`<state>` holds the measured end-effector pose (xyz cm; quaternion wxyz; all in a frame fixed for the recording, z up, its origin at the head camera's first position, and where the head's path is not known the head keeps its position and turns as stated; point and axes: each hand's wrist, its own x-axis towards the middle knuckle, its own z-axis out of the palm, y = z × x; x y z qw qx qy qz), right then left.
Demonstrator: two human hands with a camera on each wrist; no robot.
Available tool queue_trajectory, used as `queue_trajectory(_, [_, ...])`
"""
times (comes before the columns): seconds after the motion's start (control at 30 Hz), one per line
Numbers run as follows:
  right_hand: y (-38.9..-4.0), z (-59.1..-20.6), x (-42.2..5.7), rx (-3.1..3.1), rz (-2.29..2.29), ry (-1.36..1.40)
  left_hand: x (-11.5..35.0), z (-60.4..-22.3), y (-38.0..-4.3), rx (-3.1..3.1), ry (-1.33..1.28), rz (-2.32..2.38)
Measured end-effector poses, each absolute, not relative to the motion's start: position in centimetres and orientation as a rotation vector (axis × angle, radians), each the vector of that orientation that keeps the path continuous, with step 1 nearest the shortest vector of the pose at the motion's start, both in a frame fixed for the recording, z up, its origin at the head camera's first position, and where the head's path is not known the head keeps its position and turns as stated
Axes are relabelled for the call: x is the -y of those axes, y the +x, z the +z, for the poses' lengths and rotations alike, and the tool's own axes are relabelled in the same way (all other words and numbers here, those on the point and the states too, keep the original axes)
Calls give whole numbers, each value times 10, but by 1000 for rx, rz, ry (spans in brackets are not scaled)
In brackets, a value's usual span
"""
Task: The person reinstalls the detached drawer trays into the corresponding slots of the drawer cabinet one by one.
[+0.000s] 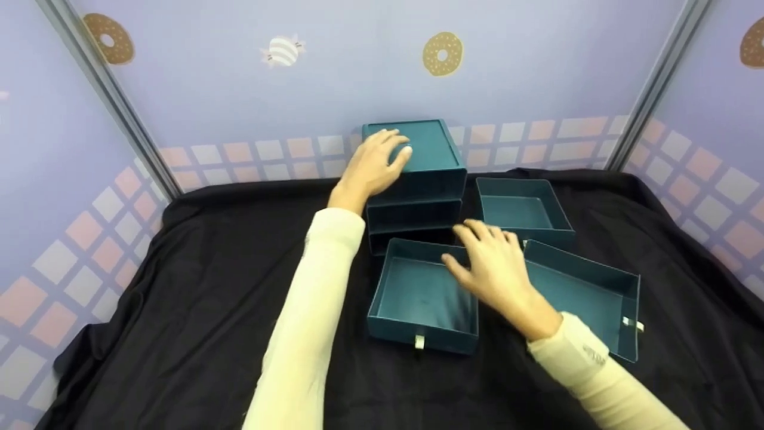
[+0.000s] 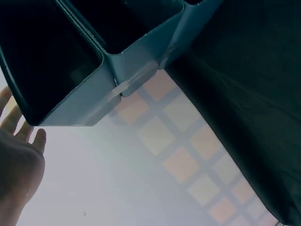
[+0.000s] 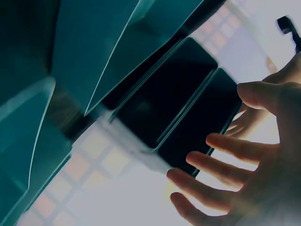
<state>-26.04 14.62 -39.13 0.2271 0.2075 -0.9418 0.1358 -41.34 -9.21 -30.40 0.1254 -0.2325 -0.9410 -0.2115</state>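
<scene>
A dark teal drawer cabinet (image 1: 427, 143) stands against the back wall, its stacked compartments facing forward without drawers in them. My left hand (image 1: 373, 164) is over the left side of its top, fingers loosely bent; whether they touch is unclear. In the left wrist view that hand (image 2: 21, 155) shows beside the cabinet's edge (image 2: 89, 101). My right hand (image 1: 495, 269) hovers, fingers spread and holding nothing, over the right side of a pulled-out drawer (image 1: 418, 292) with a pale tab in front. The right wrist view shows those spread fingers (image 3: 221, 172) with the open compartments (image 3: 164, 94) beyond.
Two more teal drawers lie on the right: one at the back (image 1: 519, 209), another (image 1: 585, 298) nearer, turned at an angle and partly behind my right hand. Black cloth (image 1: 209, 298) covers the table. Patterned wall panels (image 1: 358, 71) enclose the back and sides.
</scene>
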Motion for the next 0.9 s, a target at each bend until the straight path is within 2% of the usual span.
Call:
queue_trajectory(0.2, [-245,-400,-133,2505,416,1031,76,-305,-421,2868,-748,-544])
queue_trajectory(0.43, [-233,-407,-122,2575,509,1400,73,-310,-423,2892,-644,-487])
queue_trajectory(0.63, [-233,-418,-118,2609,580,1533,72,-315,-420,2900,-591,-447])
queue_trajectory(0.9, [-233,-426,-113,2641,570,1537,71,-315,-419,2923,-555,-429])
